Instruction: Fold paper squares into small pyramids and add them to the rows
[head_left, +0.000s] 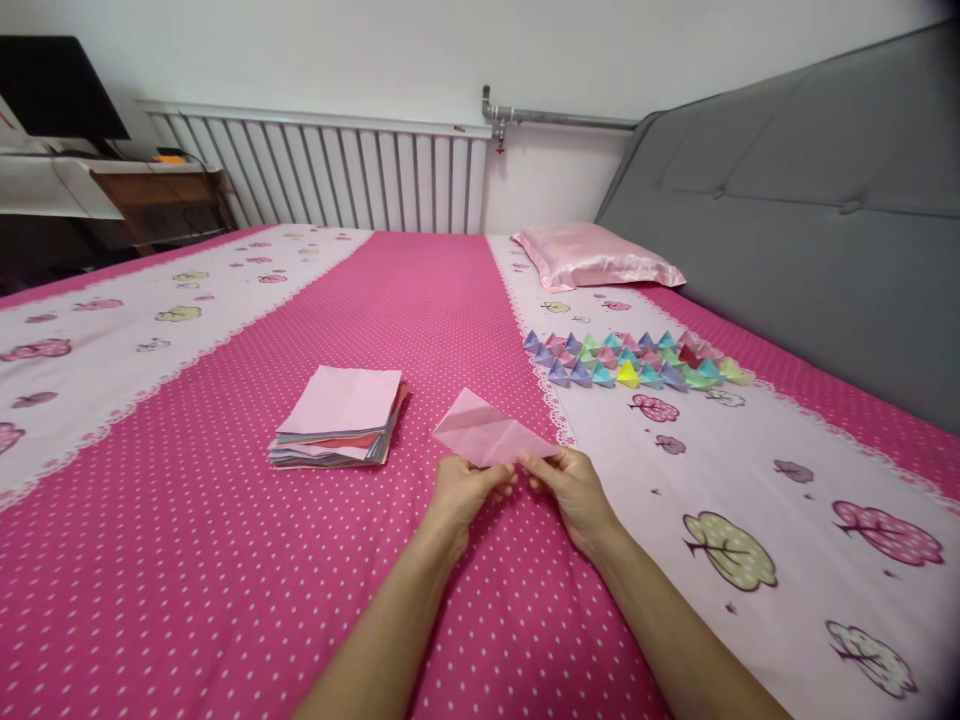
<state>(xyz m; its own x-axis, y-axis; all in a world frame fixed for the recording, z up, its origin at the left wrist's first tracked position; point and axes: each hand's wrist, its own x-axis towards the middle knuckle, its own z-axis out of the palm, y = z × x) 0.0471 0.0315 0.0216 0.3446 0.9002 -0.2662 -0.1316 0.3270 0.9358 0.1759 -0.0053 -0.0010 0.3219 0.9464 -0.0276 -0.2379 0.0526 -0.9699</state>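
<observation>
The left hand (pixel 465 492) and right hand (pixel 574 492) were closed in pinches, thumbs against fingers, on the near edge of a folded pink paper (pixel 489 432) over the bed (pixel 225 560). From it, a paper stack (pixel 343 402) lay at nine o'clock, rows of small folded shapes (pixel 628 376) at two, a pillow (pixel 596 258) at one.

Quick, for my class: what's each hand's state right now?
Left hand: closed, pinching the pink paper at its lower edge.
Right hand: closed, pinching the pink paper near its right corner.
</observation>
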